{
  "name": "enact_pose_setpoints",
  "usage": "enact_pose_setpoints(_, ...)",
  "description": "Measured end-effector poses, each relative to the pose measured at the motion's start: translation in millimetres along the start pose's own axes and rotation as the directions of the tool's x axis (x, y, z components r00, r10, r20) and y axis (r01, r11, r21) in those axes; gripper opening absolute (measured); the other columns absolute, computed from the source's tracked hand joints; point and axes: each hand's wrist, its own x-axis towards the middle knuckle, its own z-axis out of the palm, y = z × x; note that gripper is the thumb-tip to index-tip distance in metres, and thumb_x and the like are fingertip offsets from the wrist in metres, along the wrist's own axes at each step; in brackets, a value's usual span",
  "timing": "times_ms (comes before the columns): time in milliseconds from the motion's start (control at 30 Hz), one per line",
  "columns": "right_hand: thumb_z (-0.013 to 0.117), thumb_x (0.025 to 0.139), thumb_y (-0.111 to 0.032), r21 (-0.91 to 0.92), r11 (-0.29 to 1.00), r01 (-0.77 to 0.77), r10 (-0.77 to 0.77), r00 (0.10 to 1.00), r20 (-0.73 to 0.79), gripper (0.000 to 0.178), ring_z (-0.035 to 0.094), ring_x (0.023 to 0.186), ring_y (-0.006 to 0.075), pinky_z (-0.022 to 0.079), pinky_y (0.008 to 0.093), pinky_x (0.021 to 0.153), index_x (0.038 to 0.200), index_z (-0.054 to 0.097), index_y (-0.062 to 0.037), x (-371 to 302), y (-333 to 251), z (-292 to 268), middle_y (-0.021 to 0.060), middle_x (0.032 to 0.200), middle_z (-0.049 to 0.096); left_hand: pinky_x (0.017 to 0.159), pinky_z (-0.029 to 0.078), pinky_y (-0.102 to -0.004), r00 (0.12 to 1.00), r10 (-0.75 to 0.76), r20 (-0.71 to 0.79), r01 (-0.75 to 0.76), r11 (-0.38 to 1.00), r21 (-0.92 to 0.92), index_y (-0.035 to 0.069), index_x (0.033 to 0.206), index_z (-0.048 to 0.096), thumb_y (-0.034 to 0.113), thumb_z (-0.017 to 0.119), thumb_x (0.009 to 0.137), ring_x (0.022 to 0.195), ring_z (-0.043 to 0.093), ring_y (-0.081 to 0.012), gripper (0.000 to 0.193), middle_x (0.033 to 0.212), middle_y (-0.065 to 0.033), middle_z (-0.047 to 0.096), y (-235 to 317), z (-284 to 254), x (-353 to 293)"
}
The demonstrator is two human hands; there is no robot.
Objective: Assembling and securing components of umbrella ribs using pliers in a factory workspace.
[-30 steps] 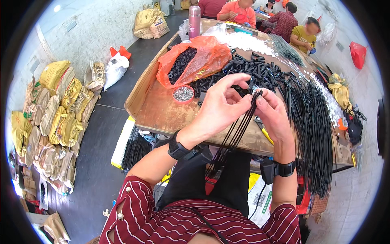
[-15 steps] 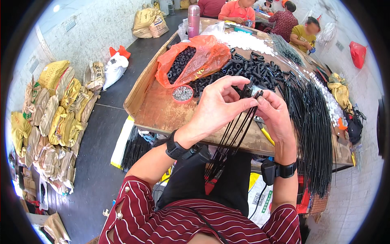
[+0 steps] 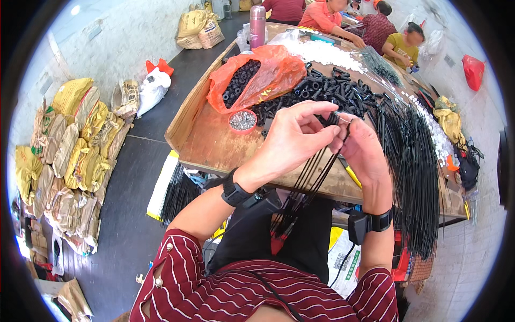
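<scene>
The left hand (image 3: 300,131) pinches a bundle of black cables (image 3: 302,188) hanging past the bench's (image 3: 199,146) near edge; the right hand (image 3: 366,153) grasps one strand (image 3: 347,137). Fingers hide the upper tips; lower ends blur against dark trousers (image 3: 244,236).

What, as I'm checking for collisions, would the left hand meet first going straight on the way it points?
The left hand would probably meet the right hand first; depth between them is unclear.

Thin black strands (image 3: 313,176), bunched, slanting down from the fingers (image 3: 323,137)
</scene>
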Motion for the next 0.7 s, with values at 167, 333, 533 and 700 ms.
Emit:
enact_pose_setpoints(167,0.063,0.089,-0.017,0.221,0.963,0.154,-0.131,0.984,-0.117,0.025,0.055,0.074,0.0105,0.044,0.0236,0.065,0.108,0.060,-0.0019,-3,5,4,0.0014,0.084,0.060,0.061,0.048,-0.0178,0.998,0.055,-0.031,-0.052,0.995,0.085,0.000,0.115,0.061,0.004,0.068,0.082,0.069,0.060,-0.0039,0.034,0.084,-0.0012,0.064,0,6,6)
enact_pose_setpoints(333,0.063,0.090,-0.019,-0.352,0.877,0.326,-0.449,0.817,-0.361,0.019,0.055,0.061,0.0062,0.041,0.0183,0.056,0.098,0.062,-0.0020,-3,0,28,0.0035,0.086,0.066,0.052,0.040,-0.0150,0.991,0.113,-0.075,-0.102,0.986,0.128,0.000,0.111,0.064,0.004,0.069,0.081,0.062,0.052,0.0010,0.030,0.079,0.0016,0.061,16,9,0)
enact_pose_setpoints(533,0.061,0.092,-0.020,-0.219,0.952,0.213,-0.268,0.926,-0.266,0.015,0.054,0.057,0.0057,0.039,0.0184,0.049,0.094,0.058,-0.0048,-5,13,24,0.0014,0.077,0.063,0.061,0.046,-0.0183,0.998,-0.061,0.007,0.060,0.994,0.096,0.000,0.117,0.059,0.007,0.070,0.082,0.074,0.059,-0.0043,0.037,0.096,-0.0009,0.059,9,-5,-6)
enact_pose_setpoints(700,0.061,0.091,-0.019,-0.207,0.960,0.188,-0.254,0.898,-0.361,0.013,0.045,0.049,0.0044,0.034,0.0188,0.044,0.089,0.057,-0.0061,-7,13,5,-0.0008,0.070,0.057,0.073,0.052,-0.0263,0.994,-0.103,-0.043,0.107,0.990,0.091,0.000,0.120,0.055,0.010,0.067,0.086,0.084,0.061,-0.0099,0.038,0.093,-0.0027,0.063,-29,-36,0)
